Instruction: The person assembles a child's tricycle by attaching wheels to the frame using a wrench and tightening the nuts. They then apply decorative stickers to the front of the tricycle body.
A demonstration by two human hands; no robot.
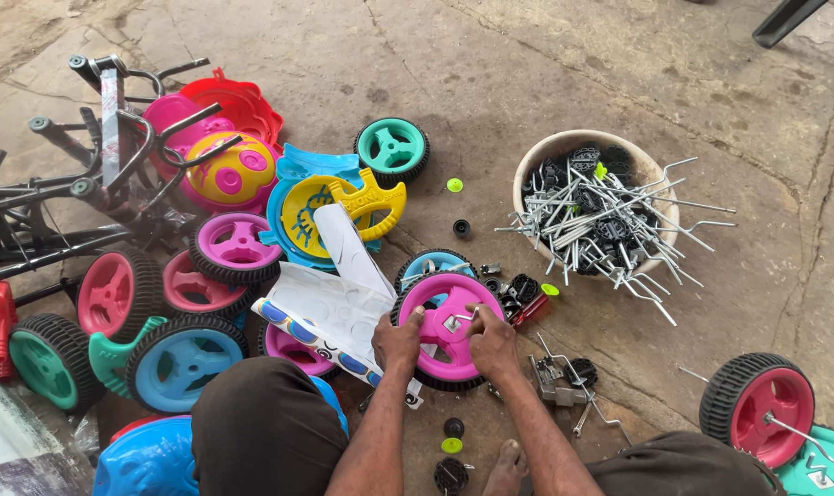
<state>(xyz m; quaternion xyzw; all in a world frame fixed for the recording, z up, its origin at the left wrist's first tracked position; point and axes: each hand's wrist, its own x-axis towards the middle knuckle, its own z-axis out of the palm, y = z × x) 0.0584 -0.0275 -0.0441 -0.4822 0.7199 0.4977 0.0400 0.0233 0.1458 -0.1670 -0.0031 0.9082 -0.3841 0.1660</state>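
A magenta plastic wheel with a black tyre (446, 308) lies flat on the concrete floor between my knees. My left hand (397, 342) grips its left rim. My right hand (491, 342) rests on its right side, fingers pinching a small metal piece (457, 321) at the hub. A blue wheel (432, 264) lies just behind it, partly covered.
A round tub (553, 147) of bent metal rods and black parts stands at the right. Coloured wheels, plastic seat shells (329, 197) and black metal frames (58, 184) pile up at the left. A red wheel with an axle (764, 404) lies at the lower right. Small caps, nuts and a hammer lie scattered nearby.
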